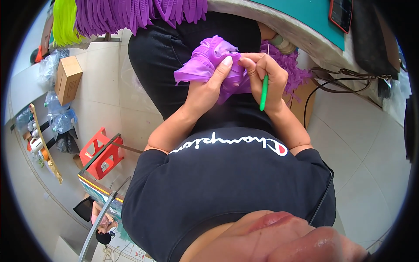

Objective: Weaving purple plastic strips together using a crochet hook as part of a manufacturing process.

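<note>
My left hand (pixel 208 86) is closed on a crumpled, translucent purple piece of soft, rubbery-looking material (pixel 194 70), its thumb pressed on top. Close to its right, my right hand (pixel 271 76) has a slim green-handled tool (pixel 264 92) tucked between the fingers. The handle points down toward me, and a thin tip shows above the knuckles; its exact kind I cannot make out. Thumb and forefinger of that hand pinch at the purple piece's right edge. Both hands are above my lap.
Ribbed purple strips (pixel 118 15) and lime-green strips (pixel 67 24) hang off the table edge. More shredded purple material (pixel 290 70) lies below right. A phone (pixel 341 13) rests on the green mat (pixel 301 17). A red stool (pixel 101 153), a cardboard box (pixel 69 78) and another person (pixel 102 222) are left.
</note>
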Demonstrator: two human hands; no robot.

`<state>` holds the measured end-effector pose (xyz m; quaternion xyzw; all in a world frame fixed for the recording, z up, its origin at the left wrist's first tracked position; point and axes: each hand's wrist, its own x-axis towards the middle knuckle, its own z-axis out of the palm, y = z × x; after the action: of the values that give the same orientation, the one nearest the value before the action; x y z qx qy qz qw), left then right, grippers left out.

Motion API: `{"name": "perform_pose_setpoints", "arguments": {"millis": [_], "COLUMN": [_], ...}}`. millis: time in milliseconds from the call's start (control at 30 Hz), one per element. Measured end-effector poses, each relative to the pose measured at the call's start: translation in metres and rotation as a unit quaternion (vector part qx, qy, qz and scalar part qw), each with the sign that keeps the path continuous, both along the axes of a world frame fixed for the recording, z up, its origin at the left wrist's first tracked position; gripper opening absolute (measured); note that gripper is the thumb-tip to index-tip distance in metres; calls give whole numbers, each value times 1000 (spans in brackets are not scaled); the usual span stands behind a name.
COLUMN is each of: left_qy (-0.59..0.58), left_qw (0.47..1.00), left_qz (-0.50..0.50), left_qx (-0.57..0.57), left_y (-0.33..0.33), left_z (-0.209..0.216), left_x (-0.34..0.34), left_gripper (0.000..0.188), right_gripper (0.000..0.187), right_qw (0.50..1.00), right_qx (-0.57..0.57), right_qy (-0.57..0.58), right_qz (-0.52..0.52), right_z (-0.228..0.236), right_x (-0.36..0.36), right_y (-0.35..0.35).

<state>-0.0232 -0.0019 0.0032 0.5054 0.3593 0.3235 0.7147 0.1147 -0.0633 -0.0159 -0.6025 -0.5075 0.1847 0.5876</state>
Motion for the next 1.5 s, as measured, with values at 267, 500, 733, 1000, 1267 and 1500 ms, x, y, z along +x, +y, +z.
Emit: {"name": "perform_pose_setpoints", "arguments": {"millis": [267,500,733,1000,1267,1500], "left_qy": [-48,-99,-142,-30,-87,-142], "left_qw": [993,974,971,992,987,977], "left_qz": [103,204,144,41,88,53], "left_qx": [-28,-19,-128,-117,-108,-152], "left_y": [31,54,47,18,6,2], "left_z": [13,7,6,0,12,20], "left_x": [-33,-66,-64,-61,-26,-7], "left_gripper": [27,26,33,38,28,34], "right_gripper": [13,34,17,74,11,13], "right_qw": [923,781,896,995,917,954], "right_qx": [45,1,-285,-51,7,75], "right_qy": [-31,-229,-205,83,346,264], "right_qz": [-380,-581,-271,-5,200,122], "right_z": [3,-2,65,14,10,4], "right_x": [126,293,174,82,3,4], "right_y": [-65,-229,-144,-41,-7,-3]}}
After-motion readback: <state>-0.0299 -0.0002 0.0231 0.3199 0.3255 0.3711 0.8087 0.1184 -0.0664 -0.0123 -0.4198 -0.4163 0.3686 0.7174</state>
